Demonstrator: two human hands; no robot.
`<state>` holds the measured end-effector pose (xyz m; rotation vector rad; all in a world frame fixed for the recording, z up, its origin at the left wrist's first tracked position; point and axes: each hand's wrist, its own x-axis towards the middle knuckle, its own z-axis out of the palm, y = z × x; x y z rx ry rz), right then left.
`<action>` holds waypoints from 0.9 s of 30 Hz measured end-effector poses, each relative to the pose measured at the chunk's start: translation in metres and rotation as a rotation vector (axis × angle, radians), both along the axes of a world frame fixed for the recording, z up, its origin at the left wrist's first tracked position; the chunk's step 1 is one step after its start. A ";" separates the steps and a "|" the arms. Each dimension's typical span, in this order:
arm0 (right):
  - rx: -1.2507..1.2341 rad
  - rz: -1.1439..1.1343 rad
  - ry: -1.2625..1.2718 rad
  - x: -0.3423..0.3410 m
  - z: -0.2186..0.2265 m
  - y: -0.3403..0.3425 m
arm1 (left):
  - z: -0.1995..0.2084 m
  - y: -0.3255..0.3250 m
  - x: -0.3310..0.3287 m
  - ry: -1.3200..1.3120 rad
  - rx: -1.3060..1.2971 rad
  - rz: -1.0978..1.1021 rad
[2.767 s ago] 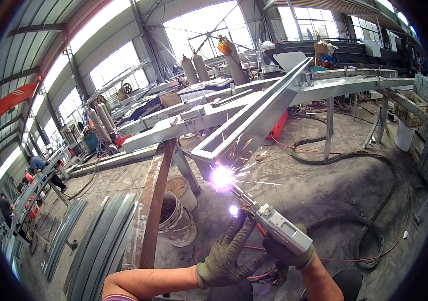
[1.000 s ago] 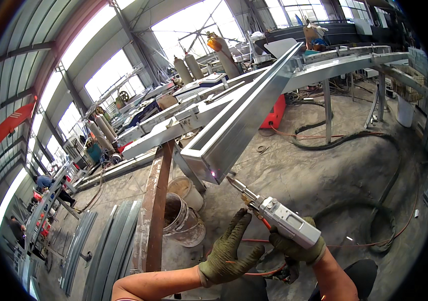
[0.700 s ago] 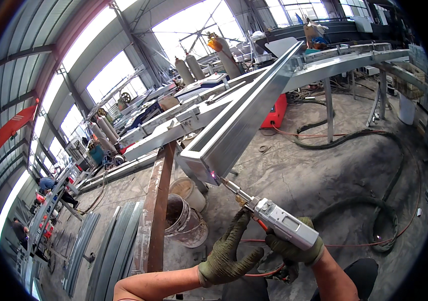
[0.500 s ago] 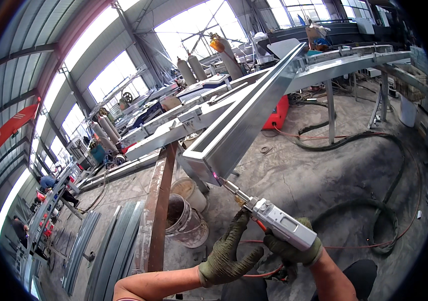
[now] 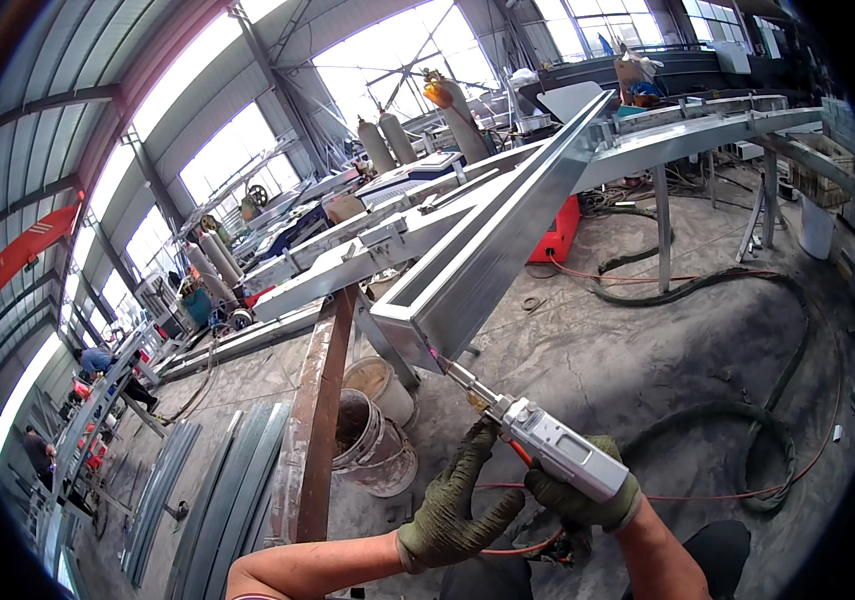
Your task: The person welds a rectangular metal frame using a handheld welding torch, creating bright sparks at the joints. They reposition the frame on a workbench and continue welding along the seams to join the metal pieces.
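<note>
My right hand (image 5: 597, 492), in a green work glove, is wrapped round the grip of a grey handheld welding gun (image 5: 569, 450). The gun slants up and to the left, and its thin nozzle tip meets the lower corner of a long silvery metal box beam (image 5: 497, 265). A small purple glow shows at that corner. My left hand (image 5: 452, 505), gloved alike, has its fingers stretched out and its thumb apart. Its fingertips reach the front of the gun, just behind the nozzle; whether they press on it I cannot tell.
Two dirty buckets (image 5: 375, 450) stand left of my hands beside a rusty brown beam (image 5: 319, 420). Metal profiles (image 5: 232, 490) lie at lower left. A dark hose (image 5: 782, 380) and a red cable loop over the floor at right. Two people work at far left.
The purple glow at the beam's corner is smaller and dimmer. The beam sits slightly lower and further right in view; both hands keep nearly the same pose.
</note>
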<state>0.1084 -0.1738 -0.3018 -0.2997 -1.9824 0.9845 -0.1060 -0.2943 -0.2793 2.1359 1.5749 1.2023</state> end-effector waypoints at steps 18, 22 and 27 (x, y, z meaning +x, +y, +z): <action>-0.094 -0.017 -0.082 0.002 0.002 -0.006 | 0.014 0.000 0.003 0.019 -0.022 -0.044; -0.090 -0.034 -0.108 0.003 0.003 -0.008 | 0.013 -0.002 0.002 0.023 -0.034 -0.051; -0.110 -0.015 -0.090 0.004 0.001 -0.007 | 0.004 0.001 0.001 0.026 0.014 -0.055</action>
